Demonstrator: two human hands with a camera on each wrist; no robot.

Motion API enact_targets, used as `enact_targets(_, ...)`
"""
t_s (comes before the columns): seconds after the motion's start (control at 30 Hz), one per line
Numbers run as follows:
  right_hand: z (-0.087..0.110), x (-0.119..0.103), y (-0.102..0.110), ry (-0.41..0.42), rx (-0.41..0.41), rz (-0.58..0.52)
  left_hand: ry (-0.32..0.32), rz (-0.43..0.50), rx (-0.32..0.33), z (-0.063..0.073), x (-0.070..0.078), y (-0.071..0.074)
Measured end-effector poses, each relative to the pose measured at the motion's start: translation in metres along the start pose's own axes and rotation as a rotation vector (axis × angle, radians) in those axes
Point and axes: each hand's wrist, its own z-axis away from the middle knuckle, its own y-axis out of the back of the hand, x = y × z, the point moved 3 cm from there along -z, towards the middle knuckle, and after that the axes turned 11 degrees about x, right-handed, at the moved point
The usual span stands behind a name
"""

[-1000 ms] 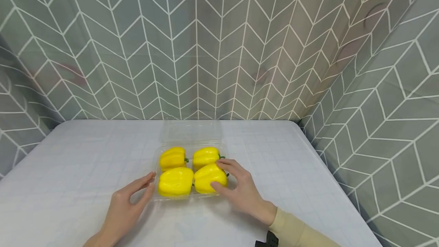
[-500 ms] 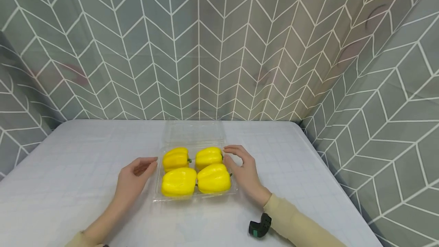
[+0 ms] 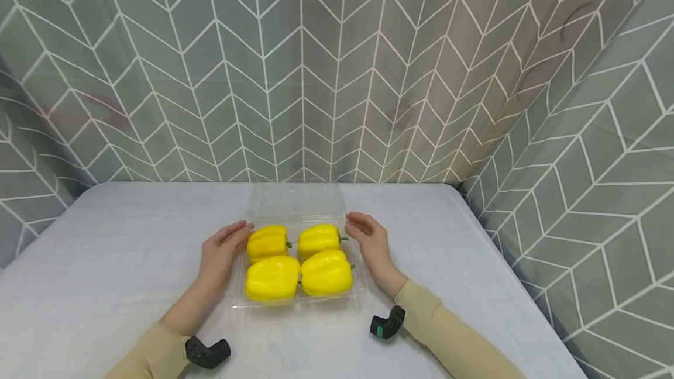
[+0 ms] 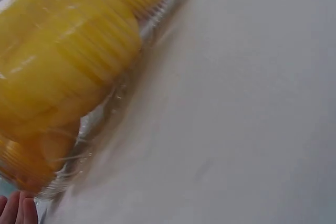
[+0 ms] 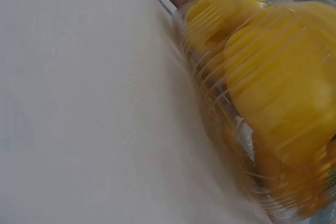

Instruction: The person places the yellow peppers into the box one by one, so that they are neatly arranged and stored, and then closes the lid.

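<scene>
Several yellow bell peppers [image 3: 272, 278] with green stems lie in two rows in a clear plastic clamshell box [image 3: 332, 299]. Its lid [image 3: 297, 200] is folded back behind it, away from the person. My left hand [image 3: 220, 255] is at the box's back left corner, fingers slightly bent beside a pepper. My right hand [image 3: 372, 244] is at the back right corner, fingertips close to the lid's hinge. Whether either hand touches the plastic cannot be told. In the left wrist view, fingertips [image 4: 21, 209] show beside the box's ribbed wall, and a pepper [image 4: 63, 56] fills the upper left, blurred.
The box stands on a table with a white cloth [image 3: 131, 238]. A grey curtain [image 3: 316, 75] with white chevron lines hangs behind and at the sides. Black wrist devices [image 3: 207, 352] sit on both sleeves.
My right hand has let go of the front right pepper and moved back along the box's right side. My left hand has slid from the front left side to the back left corner.
</scene>
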Motion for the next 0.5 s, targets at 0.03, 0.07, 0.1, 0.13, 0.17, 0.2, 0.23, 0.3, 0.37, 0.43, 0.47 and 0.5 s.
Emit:
enact_targets(0.03, -0.0006, 0.0018, -0.0008, -0.024, -0.013, -0.022, 0.009, 0.027, -0.011, -0.0002, -0.0005, 0.0003)
enact_targets(0.07, -0.0010, 0.0033, -0.0014, -0.044, -0.024, -0.039, 0.013, 0.052, -0.024, -0.0004, -0.0011, 0.0008)
enact_targets(0.1, -0.0012, 0.0046, -0.0020, -0.055, -0.035, -0.052, 0.014, 0.072, -0.035, -0.0004, -0.0017, 0.0014)
enact_targets(0.13, -0.0012, 0.0057, -0.0025, -0.065, -0.046, -0.067, 0.013, 0.081, -0.047, -0.0005, -0.0026, 0.0019)
enact_targets(0.17, -0.0011, 0.0064, -0.0030, -0.072, -0.056, -0.087, 0.011, 0.090, -0.057, -0.0006, -0.0034, 0.0023)
enact_targets(0.2, -0.0016, 0.0064, -0.0032, -0.074, -0.065, -0.105, 0.009, 0.099, -0.066, -0.0006, -0.0036, 0.0024)
enact_targets(0.23, -0.0016, 0.0060, -0.0034, -0.073, -0.073, -0.118, 0.007, 0.111, -0.073, -0.0007, -0.0037, 0.0023)
enact_targets(0.3, -0.0013, 0.0051, -0.0037, -0.073, -0.089, -0.145, 0.003, 0.126, -0.084, -0.0009, -0.0037, 0.0020)
enact_targets(0.37, -0.0011, 0.0045, -0.0037, -0.073, -0.102, -0.167, 0.007, 0.159, -0.099, -0.0015, -0.0038, 0.0012)
enact_targets(0.43, -0.0003, 0.0032, -0.0036, -0.068, -0.116, -0.196, 0.013, 0.205, -0.117, -0.0021, -0.0037, 0.0004)
enact_targets(0.47, 0.0002, 0.0027, -0.0035, -0.065, -0.122, -0.208, 0.019, 0.232, -0.125, -0.0024, -0.0038, 0.0001)
enact_targets(0.5, 0.0002, 0.0026, -0.0033, -0.062, -0.127, -0.222, 0.025, 0.252, -0.134, -0.0027, -0.0039, 0.0000)
